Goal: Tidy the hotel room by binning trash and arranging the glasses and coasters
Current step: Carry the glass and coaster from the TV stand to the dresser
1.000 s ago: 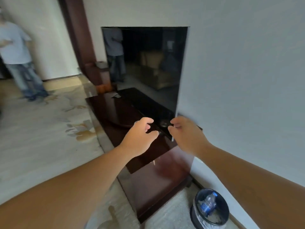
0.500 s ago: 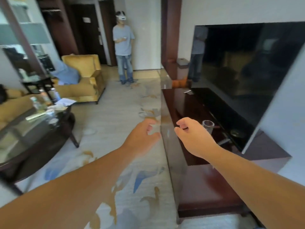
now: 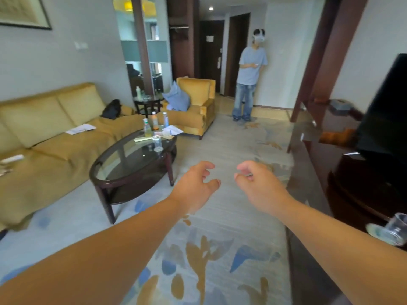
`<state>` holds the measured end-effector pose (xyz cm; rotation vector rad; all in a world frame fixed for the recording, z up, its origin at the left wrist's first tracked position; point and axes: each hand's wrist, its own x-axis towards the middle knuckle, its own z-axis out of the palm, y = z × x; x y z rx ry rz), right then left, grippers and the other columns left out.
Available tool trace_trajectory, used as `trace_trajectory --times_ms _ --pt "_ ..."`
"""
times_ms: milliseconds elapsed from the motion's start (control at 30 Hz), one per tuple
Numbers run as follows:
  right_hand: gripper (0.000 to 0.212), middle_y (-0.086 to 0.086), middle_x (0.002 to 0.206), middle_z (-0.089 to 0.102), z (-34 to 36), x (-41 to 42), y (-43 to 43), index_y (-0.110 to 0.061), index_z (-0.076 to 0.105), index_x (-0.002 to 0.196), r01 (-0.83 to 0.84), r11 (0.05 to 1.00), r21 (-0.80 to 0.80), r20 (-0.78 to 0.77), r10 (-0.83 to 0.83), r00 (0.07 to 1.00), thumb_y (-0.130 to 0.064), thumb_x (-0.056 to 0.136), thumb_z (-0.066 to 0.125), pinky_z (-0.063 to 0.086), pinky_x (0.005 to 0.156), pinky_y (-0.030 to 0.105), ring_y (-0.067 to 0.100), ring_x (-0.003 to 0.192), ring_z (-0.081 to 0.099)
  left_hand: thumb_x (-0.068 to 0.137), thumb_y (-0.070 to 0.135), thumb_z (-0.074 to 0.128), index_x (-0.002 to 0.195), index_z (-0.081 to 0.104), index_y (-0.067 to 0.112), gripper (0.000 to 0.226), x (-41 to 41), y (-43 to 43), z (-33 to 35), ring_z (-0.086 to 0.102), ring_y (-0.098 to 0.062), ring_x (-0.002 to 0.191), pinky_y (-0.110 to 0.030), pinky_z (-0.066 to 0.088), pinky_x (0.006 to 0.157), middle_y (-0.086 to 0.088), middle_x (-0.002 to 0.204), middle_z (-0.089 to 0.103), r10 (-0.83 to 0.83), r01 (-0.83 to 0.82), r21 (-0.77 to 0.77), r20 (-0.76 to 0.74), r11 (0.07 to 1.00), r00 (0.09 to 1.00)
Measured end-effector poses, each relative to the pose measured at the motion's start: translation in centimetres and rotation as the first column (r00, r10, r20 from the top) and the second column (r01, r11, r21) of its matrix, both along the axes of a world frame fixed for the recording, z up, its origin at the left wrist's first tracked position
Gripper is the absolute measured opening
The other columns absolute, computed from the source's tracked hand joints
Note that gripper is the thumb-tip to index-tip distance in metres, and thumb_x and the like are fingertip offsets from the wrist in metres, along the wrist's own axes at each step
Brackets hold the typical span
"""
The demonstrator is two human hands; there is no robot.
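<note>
Fingers [image 3: 206,165] of left hand [image 3: 195,187] and right hand [image 3: 258,186] hung loosely curled, holding nothing, over patterned carpet [image 3: 220,241]. Clear drinking glass [image 3: 397,226] stood on a pale round coaster [image 3: 376,232] on the dark wooden console [image 3: 348,190], right of the right forearm [image 3: 330,236].

Two bare arms, seen from above by their owner.
The left hand [image 3: 193,191] and right hand [image 3: 261,191] are uncovered, wrists bare; the left forearm [image 3: 105,252] and right forearm [image 3: 343,241] are bare along all their visible length, down to the lower edge of view. Wide-angle optics make the forearms look broad near the camera.
</note>
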<state>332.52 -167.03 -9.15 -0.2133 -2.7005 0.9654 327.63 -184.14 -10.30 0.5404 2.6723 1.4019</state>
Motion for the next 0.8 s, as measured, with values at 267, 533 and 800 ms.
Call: trace_trajectory --times_ms 267,533,800 --pt "0.024 -0.002 0.117 0.056 -1.4 -8.4 -12.8 -0.027 0.057 0.114 -0.182 0.983 0.004 0.020 0.182 0.983 -0.036 0.092 0.055 0.046 0.089 0.031 0.014 0.096 0.057 0.092 0.033 0.060 0.132 0.047 0.029 0.042 -4.9 -14.4 -2.3 0.051 -0.012 0.114 -0.020 0.044 0.077 0.004 0.128 0.051 0.208 -0.209 0.009 0.067 0.978 0.976" --pt "0.028 -0.007 0.118 0.053 -4.8 -13.8 -20.5 -0.025 0.056 0.120 -0.422 0.907 -0.001 0.107 0.420 0.901 -0.035 0.094 0.053 0.044 0.087 0.028 0.010 0.097 0.056 0.091 0.034 0.059 0.133 0.046 0.028 0.044 -7.4 -22.3 -5.4 0.053 -0.016 0.111 -0.029 0.046 0.085 0.003 0.126 0.053 0.445 -0.446 -0.032 0.166 0.895 0.880" --pt "0.030 -0.005 0.124 0.053 -6.2 -19.3 -17.1 -0.024 0.054 0.124 -0.509 0.861 -0.025 0.155 0.506 0.848 -0.033 0.096 0.051 0.045 0.091 0.031 0.012 0.104 0.056 0.093 0.032 0.058 0.135 0.045 0.026 0.044 -11.5 -18.5 -6.2 0.054 -0.016 0.106 -0.018 0.043 0.070 0.001 0.130 0.053 0.523 -0.520 -0.067 0.162 0.852 0.837"
